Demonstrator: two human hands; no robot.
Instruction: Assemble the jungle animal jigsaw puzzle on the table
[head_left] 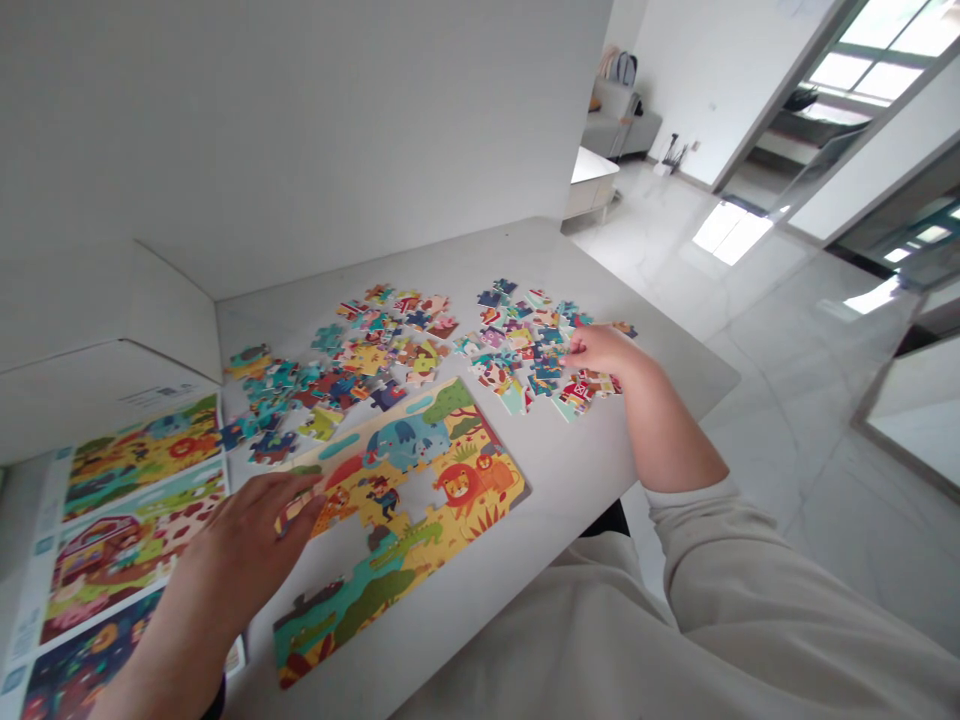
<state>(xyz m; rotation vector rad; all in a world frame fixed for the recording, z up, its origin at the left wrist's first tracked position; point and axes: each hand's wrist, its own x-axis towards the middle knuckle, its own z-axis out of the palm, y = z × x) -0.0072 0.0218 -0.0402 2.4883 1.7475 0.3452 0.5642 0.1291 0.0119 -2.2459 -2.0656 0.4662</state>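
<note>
A partly assembled jigsaw puzzle [405, 540] of animals lies on the table, with gaps in its middle and left side. At its left edge is my left hand [247, 545], its fingers and thumb curled around a puzzle piece [289, 512] that they partly cover. My right hand [600, 352] reaches into the right-hand pile of loose pieces [517, 340]. Its fingers are bent together among the pieces, and what they pinch, if anything, is hidden. Another heap of loose pieces [367, 358] lies behind the puzzle.
A printed sheet [105, 540] with several finished pictures lies at the left, beside a white box [112, 330]. A white wall [375, 130] borders the back of the table [540, 480]. Beyond the table's right edge is a shiny tiled floor [750, 340].
</note>
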